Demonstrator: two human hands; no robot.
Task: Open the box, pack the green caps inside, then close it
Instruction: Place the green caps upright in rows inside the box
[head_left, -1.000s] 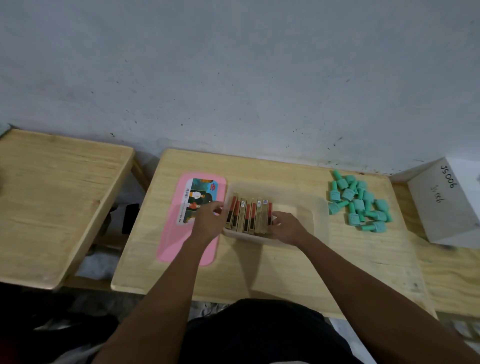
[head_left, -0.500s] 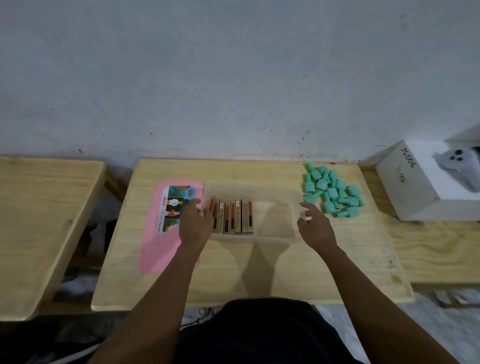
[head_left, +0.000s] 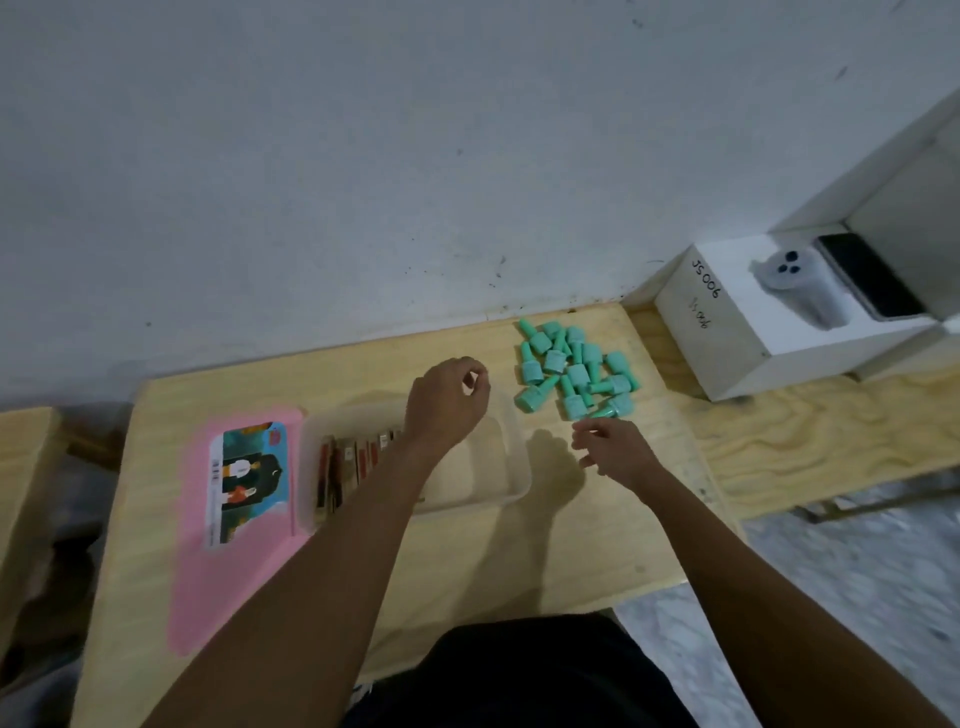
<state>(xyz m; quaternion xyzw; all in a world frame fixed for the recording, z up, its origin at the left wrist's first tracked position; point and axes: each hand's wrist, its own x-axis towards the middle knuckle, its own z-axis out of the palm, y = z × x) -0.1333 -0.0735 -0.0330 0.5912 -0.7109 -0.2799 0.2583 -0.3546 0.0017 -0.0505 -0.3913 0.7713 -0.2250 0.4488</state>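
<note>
Sitting open on the wooden surface (head_left: 467, 561), the clear plastic box (head_left: 511, 467) has its pink lid (head_left: 234, 566) lying flat just to its left, with a printed picture label and a barcode whose text is too small to read. Inside the box's left half stands a row of slim brown and red packets (head_left: 337, 467); the left forearm crosses over the row and hides its right end, so their number cannot be told, and their printing is illegible. The box's right half looks bare.

The green caps (head_left: 574, 371) lie in a loose heap on the surface to the right of the box, apart from it.

The left hand (head_left: 447, 400) hovers over the far rim of the box, fingers curled in with thumb and forefinger pinched close; whether anything sits between them cannot be told. The right hand (head_left: 615, 449) is just beside the near edge of the heap, fingers loosely spread and holding nothing, its fingertips close to the nearest cap.

Further right, a white carton (head_left: 727, 338) bears handwritten "JS006", with a fainter scrawl below it. A blurred grey device (head_left: 797, 286) and a dark phone-like slab (head_left: 867, 278) lie in its top.
</note>
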